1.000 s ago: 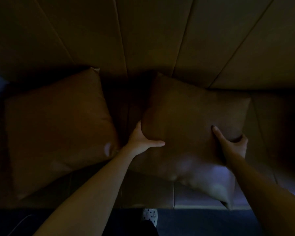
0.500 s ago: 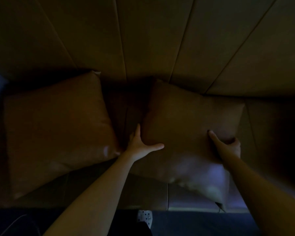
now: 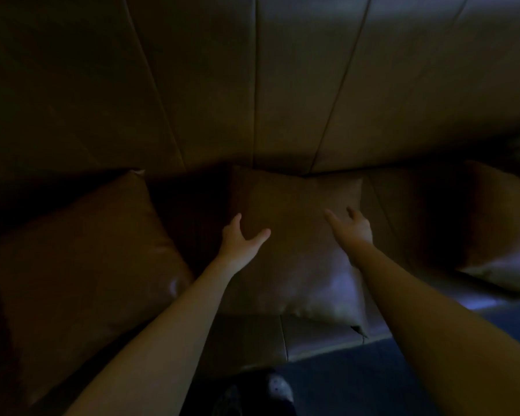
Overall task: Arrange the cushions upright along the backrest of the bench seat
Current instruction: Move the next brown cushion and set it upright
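Observation:
The scene is very dark. A brown cushion (image 3: 297, 235) leans against the padded backrest (image 3: 282, 85) in the middle of the bench seat. My left hand (image 3: 240, 235) is at its left edge with fingers spread. At the cushion's right side, my right hand (image 3: 354, 226) has its fingers apart. Whether either hand touches the cushion I cannot tell. A second brown cushion (image 3: 78, 265) leans at the left. A third cushion (image 3: 502, 229) stands at the far right, partly cut off by the frame.
The bench seat (image 3: 246, 334) has a front edge below the middle cushion. Dark blue floor (image 3: 357, 379) lies in front of it. A spotted slipper (image 3: 276, 385) shows at the bottom centre.
Both hands have let go of the middle cushion and opened. The cushion now stands further back against the backrest. The view has shifted, and a third cushion shows at the right.

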Motion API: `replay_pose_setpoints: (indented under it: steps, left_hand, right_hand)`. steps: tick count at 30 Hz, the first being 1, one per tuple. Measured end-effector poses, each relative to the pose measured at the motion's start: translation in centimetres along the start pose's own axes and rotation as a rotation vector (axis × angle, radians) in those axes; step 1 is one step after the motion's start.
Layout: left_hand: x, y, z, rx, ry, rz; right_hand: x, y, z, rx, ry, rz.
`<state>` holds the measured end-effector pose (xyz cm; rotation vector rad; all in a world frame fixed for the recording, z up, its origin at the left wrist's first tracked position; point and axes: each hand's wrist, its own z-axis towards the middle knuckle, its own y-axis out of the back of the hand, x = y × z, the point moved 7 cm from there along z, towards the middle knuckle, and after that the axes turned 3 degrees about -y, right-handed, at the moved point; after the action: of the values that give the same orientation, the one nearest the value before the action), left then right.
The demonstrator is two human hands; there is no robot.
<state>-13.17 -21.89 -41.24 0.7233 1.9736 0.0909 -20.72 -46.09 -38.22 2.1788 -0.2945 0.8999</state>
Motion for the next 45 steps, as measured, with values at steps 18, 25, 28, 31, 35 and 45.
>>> replay_pose_setpoints:
  steps: [18, 25, 28, 31, 35, 45]
  left_hand:
    - [-14.6, -20.1, -0.1, -0.056, 0.134, -0.045]
    - [-17.4, -31.8, 0.7, 0.314, 0.177, 0.056]
    - [-18.3, -36.8, 0.9, 0.466, 0.144, 0.192]
    - [-19.6, -41.9, 1.0, 0.526, 0.068, 0.256]
    - [-20.7, -48.1, 0.0, 0.575, 0.047, 0.310]
    - [-23.6, -60.3, 2.0, 0.363, 0.014, 0.368]
  right_hand:
    - [-2.5, 19.4, 11.0, 0.118, -0.007, -0.078]
    - [-7.7, 26.8, 16.2, 0.142, -0.113, -0.088]
    - [-10.7, 29.9, 17.3, 0.112, -0.195, -0.077]
    - [-14.1, 33.4, 19.0, 0.049, -0.263, -0.066]
    - [-18.4, 37.7, 20.6, -0.019, -0.358, -0.034]
    - [-27.7, 47.7, 27.8, -0.189, -0.454, -0.046]
